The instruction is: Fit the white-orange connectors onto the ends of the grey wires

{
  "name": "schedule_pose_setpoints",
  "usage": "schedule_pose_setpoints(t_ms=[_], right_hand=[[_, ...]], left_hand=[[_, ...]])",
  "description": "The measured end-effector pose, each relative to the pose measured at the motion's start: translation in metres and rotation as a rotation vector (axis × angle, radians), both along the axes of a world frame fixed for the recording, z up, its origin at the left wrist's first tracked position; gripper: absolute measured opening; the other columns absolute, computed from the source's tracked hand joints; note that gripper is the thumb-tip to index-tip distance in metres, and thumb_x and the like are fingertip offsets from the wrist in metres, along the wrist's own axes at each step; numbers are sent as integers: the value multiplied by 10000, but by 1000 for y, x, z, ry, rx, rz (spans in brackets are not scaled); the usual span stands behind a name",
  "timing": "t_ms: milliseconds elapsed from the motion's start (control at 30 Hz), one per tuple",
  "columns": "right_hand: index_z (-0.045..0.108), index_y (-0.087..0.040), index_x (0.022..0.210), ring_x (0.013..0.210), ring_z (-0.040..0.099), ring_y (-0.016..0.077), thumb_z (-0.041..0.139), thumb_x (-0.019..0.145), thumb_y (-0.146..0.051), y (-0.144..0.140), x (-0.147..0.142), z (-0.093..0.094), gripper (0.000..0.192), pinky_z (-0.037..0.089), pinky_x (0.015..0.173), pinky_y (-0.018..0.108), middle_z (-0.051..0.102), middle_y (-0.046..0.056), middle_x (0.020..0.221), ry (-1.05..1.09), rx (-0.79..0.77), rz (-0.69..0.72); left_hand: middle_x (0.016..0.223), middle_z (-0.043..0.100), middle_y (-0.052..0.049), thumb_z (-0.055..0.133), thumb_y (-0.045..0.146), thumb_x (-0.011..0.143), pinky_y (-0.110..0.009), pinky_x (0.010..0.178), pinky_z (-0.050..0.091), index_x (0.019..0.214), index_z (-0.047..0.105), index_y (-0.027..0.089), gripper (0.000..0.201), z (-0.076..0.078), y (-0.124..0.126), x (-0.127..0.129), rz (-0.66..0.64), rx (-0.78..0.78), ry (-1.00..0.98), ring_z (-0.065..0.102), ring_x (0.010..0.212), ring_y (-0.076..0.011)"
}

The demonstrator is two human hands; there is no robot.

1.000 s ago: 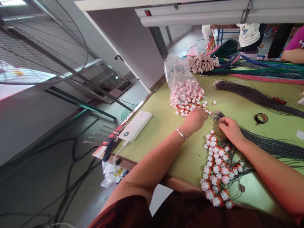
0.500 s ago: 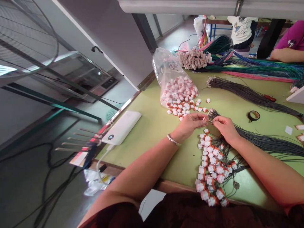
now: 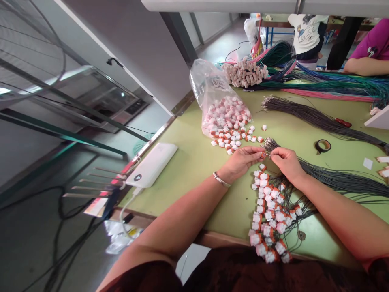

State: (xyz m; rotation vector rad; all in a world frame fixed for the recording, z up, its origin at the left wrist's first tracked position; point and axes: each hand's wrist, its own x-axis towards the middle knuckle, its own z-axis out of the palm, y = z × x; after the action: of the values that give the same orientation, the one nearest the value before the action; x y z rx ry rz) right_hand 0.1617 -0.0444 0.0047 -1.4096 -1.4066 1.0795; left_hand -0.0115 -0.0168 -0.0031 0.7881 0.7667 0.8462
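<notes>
A: Starting at nine o'clock, what is lying on the pale green worktable [image 3: 194,170]?

B: A white oblong power bank [image 3: 152,164] is sitting at the table's edge, with a cable trailing off it toward seven o'clock. Toward twelve o'clock from it, a clear plastic bag [image 3: 217,97] is spilling small white-and-orange plastic connectors [image 3: 231,138] onto the table.

A: And the person's hands?

B: The left hand [image 3: 241,161], with a thin silver bangle [image 3: 221,179] on the wrist, is pinching one small white-and-orange connector [image 3: 263,154] between thumb and fingertips. The right hand [image 3: 285,161] is meeting it at three o'clock, fingers closed on the tip of a thin dark wire [image 3: 268,153] from the dark grey wire bundle [image 3: 334,178] that is running out toward three o'clock. The connector and the wire end are touching, right between the two hands.

A: Anything below them?

B: At six o'clock a heap of wired connectors [image 3: 269,215] is reaching to the table's near edge.

A: Further right?

B: A small roll of black tape [image 3: 323,145] is lying between that bundle and a second dark bundle [image 3: 306,115]. At one o'clock, green, blue and pink wire bundles [image 3: 328,87] are stretching across, beside another person's arm [image 3: 364,65].
</notes>
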Motion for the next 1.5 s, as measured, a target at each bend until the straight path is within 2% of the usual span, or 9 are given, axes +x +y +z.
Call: schedule_pose_setpoints(t_ms=[267,467,533,667,800,900,1300,1400,1500], right_hand=[[523,-202,557,481,321,103,485,630,-285,-1,-1,3,117,258,482,251,402,-49,477,-103,5,22],[523,-201,558,482,360,106,488,637,-269,0,2,-2,110,284,499,250,439,-48,469,-218,32,47],[516,-199,557,485,362,105,491,644,-277,0,2,-3,119,285,497,249,442,-46,476,-214,35,74],[527,-196,577,491,373,104,503,655,-302,0,2,-2,134,312,503,250,463,-42,498,-168,51,65],[548,-201,656,424,372,96,527,623,-304,-1,2,0,110,316,445,249,470,-56,499,-35,-77,5],[548,-202,671,407,362,90,532,600,-288,-2,2,1,112,307,423,245,475,-60,505,7,-95,-14],[499,-209,614,478,393,110,533,618,-297,0,-1,-8,94,319,477,253,490,-37,515,-202,24,7],[510,-207,640,496,414,115,526,647,-282,1,4,-6,77,337,496,252,509,-32,547,-228,41,69],[594,-192,807,572,484,133,488,715,-245,5,11,-4,150,381,573,261,586,-3,671,-382,117,54]], left_hand=[[764,716,-35,818,234,614,-294,793,514,825,726,138,249,-6,2,-1,-12,75,46,641,725,-116],[817,713,-48,807,258,627,-287,764,526,738,740,165,160,-5,1,4,13,497,247,640,762,-133],[815,709,-46,797,256,639,-276,741,524,724,743,172,131,-5,-1,7,11,552,247,638,756,-129],[808,719,-42,807,252,623,-283,747,520,758,740,154,181,-10,-3,12,14,375,185,636,742,-125],[750,719,-30,831,237,579,-294,778,513,752,721,134,230,-13,-2,11,52,154,103,644,722,-118],[734,717,-27,832,226,575,-285,767,511,758,716,129,237,-13,-1,10,52,102,84,646,709,-113],[769,718,-46,805,238,588,-302,758,513,719,723,133,187,-10,-4,14,18,265,195,631,712,-131],[754,715,-47,770,214,624,-277,714,511,730,723,134,140,0,-3,6,-74,315,270,629,687,-126],[734,713,-52,741,200,652,-244,645,500,735,727,137,105,13,-1,-6,-299,406,387,626,657,-126]])
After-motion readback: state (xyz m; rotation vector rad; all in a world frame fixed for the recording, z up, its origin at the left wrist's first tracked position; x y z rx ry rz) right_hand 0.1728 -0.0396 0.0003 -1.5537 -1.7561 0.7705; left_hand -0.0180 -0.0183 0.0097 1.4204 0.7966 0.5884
